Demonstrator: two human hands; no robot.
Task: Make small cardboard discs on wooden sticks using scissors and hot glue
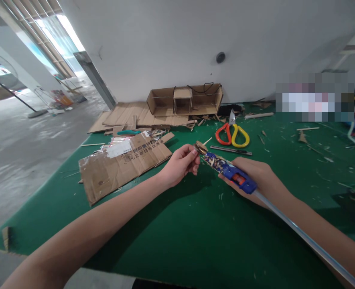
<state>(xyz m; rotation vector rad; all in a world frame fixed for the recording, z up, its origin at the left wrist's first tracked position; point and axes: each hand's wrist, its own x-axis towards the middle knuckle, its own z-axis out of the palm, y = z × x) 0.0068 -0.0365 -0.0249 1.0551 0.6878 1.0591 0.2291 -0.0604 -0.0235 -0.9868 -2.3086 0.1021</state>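
My right hand [252, 172] is wrapped round a blue hot glue gun [225, 168], its body crusted with dried bits. A long clear glue stick [297, 228] runs out of its back end toward the lower right. The gun's nozzle points at a small piece of cardboard [200, 145] pinched in the fingertips of my left hand [181, 164]. A thin wooden stick [207, 141] juts out beside that piece; whether it is fixed to it I cannot tell. The nozzle seems to meet the piece, though the contact is too small to make out.
Beyond my hands lie scissors [233, 134] with red and yellow handles and a utility knife [231, 150]. A printed cardboard sheet [126, 164] rests at the left on the green table [171, 237]. Against the wall stands an open cardboard box [162, 102] among scraps.
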